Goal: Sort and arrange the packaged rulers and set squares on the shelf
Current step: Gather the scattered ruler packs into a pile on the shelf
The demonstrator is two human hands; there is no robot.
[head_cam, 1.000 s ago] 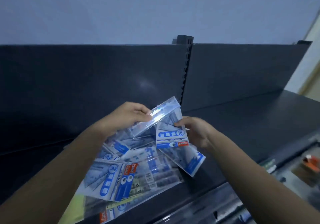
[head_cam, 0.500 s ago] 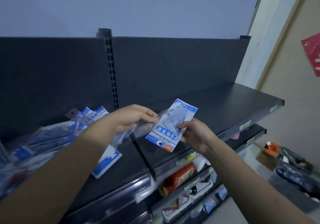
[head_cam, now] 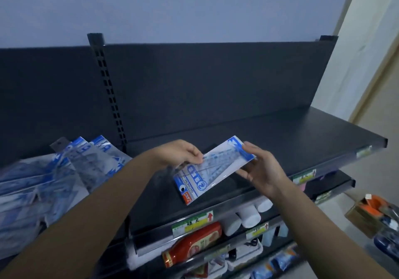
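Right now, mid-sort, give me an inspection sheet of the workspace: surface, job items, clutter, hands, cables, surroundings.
Surface: dark metal shelf, two bays split by a slotted upright.
Job's things: one set-square pack held above the right bay; heap of packs lying on the left bay.
Clutter: nothing seen.
Grippers: left hand pinches the pack's upper edge; right hand grips its far end.
Cables: nothing seen.
Surroundings: red bottle and white tubs on lower shelves; cardboard box on the floor, right.

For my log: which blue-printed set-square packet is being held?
The clear blue-printed plastic packet between left hand and right hand; other packets lie heaped on the black shelf.
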